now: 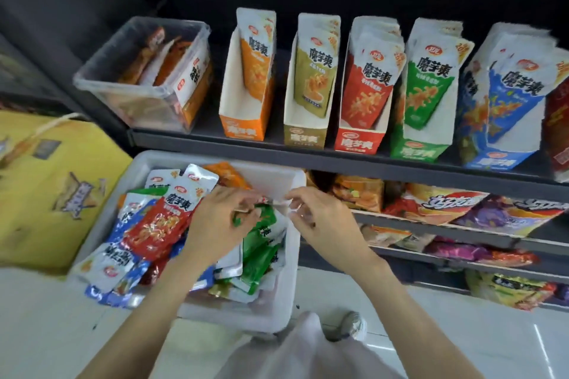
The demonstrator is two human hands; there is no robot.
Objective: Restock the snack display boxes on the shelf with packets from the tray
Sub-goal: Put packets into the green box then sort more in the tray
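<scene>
A white tray (278, 301) on the floor holds several mixed snack packets in red, blue, green and orange. Over its right half my left hand (221, 221) and my right hand (317, 218) both pinch the top edge of green packets (261, 231), fingers curled on them. On the dark shelf (277, 157) above stand the display boxes: orange (243, 129), olive (304, 137), red (358, 141), green (415, 151) and blue (492, 160). The orange and olive boxes hold few packets; the red, green and blue ones look fuller.
A clear plastic bin (144, 92) with brown packets sits at the shelf's left end. A yellow carton (55, 194) stands left of the tray. Lower shelves (446, 237) on the right carry chip bags. My shoe (351, 326) is beside the tray on the white floor.
</scene>
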